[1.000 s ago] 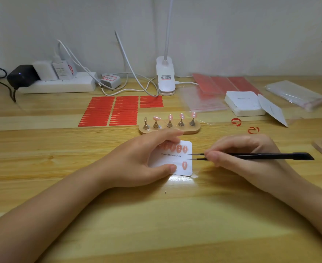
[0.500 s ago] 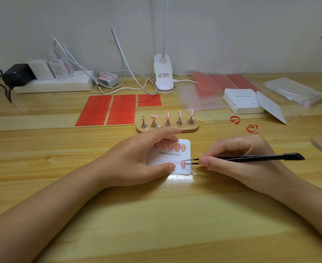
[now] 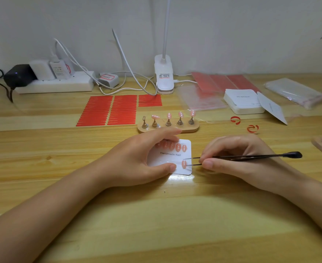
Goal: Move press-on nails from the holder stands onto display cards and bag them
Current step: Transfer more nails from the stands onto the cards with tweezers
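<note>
Now tweezers (image 3: pixel 251 157) in the right grip (image 3: pixel 230 156) touch the nail (image 3: pixel 184 164).

Your shot was evenly, softly lit from above. Glare sat on the table (image 3: pixel 181 178) just below the card (image 3: pixel 167 158). Soft shadows lay under your forearms. Wide-angle bending curved the table edges; fine detail looked slightly soft, corners dimmer.

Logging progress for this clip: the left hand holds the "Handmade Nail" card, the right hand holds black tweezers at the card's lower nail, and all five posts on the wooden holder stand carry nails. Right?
Not quite. In the head view the leftmost post on the wooden holder stand is bare; only four carry nails. The rest holds: left hand on the card, right hand holding the tweezers at the lower nail.
</note>
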`<state>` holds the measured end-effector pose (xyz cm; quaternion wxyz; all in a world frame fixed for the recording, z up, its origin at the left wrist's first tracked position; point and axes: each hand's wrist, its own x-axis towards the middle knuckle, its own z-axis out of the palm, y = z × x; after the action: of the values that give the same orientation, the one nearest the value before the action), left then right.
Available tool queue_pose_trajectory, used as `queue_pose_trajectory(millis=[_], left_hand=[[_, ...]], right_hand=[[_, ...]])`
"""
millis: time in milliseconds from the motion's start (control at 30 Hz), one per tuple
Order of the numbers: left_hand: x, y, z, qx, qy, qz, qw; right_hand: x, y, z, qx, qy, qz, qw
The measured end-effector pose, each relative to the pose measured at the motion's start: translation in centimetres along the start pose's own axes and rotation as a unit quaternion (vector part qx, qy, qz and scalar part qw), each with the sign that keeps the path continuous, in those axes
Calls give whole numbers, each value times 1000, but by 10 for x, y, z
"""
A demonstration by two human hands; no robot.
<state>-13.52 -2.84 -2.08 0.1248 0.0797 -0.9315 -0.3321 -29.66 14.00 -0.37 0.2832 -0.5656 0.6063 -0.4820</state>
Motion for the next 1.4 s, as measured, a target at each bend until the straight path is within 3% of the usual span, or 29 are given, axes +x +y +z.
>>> queue_pose_trajectory(millis=[433, 667, 1400], left_hand=[[0, 0, 0, 2, -1, -6, 1000], [0, 1, -1, -1, -3, -8, 1000], [1, 2, -1, -3, -3, -7, 1000]], right_hand=[[-2, 8, 2, -135, 11, -142, 981], [-1, 11, 4, -141, 57, -153, 976], [-1, 9, 5, -244, 30, -203, 948]])
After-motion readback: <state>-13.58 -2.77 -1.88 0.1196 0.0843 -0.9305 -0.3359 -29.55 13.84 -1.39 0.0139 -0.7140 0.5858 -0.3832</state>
